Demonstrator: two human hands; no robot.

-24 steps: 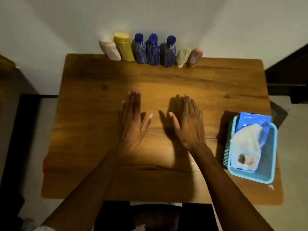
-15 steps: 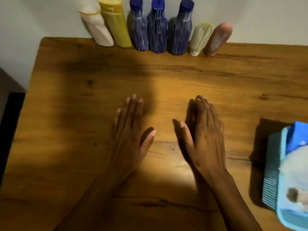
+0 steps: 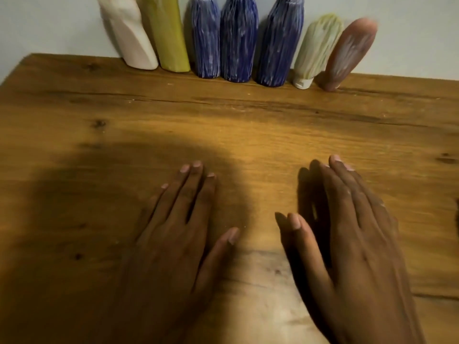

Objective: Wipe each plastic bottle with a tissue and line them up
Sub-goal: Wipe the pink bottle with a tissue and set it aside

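Note:
Several plastic bottles stand in a row against the wall at the table's far edge: a white bottle (image 3: 129, 38), a yellow bottle (image 3: 169, 38), three blue bottles (image 3: 237, 43), a pale green bottle (image 3: 315, 48) and a brown-pink bottle (image 3: 347, 53). Their tops are cut off by the frame. My left hand (image 3: 178, 234) lies flat on the wood, fingers straight, holding nothing. My right hand (image 3: 352, 234) rests beside it, palm down, fingers straight and tilted slightly on its edge, also holding nothing. No tissue is in view.
The wooden table (image 3: 248, 125) fills the view, with bare wood between my hands and the bottle row. A light wall runs behind the bottles. The table's left corner shows at the upper left.
The camera has moved closer and lower, so the bottles and hands look larger. The blue basket with the tissue pack has left the frame on the right. Both hands stay flat on the table.

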